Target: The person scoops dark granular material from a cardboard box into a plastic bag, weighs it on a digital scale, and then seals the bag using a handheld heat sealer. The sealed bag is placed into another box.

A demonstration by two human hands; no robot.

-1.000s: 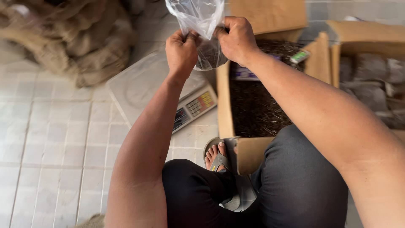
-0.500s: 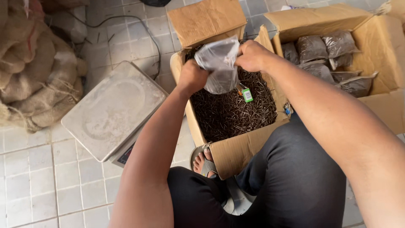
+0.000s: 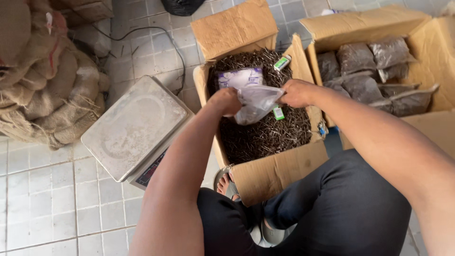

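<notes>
Your left hand and right hand grip the clear plastic bag, mid-fill over the nail box; next, scoop carefully.

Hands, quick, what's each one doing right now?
Left hand: closed, gripping the plastic bag.
Right hand: closed, gripping the same bag.

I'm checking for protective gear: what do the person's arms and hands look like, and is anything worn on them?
Both arms are bare along all that shows: no sleeves, watch or bands. The left hand and right hand wear no gloves; no rings are visible.
</notes>
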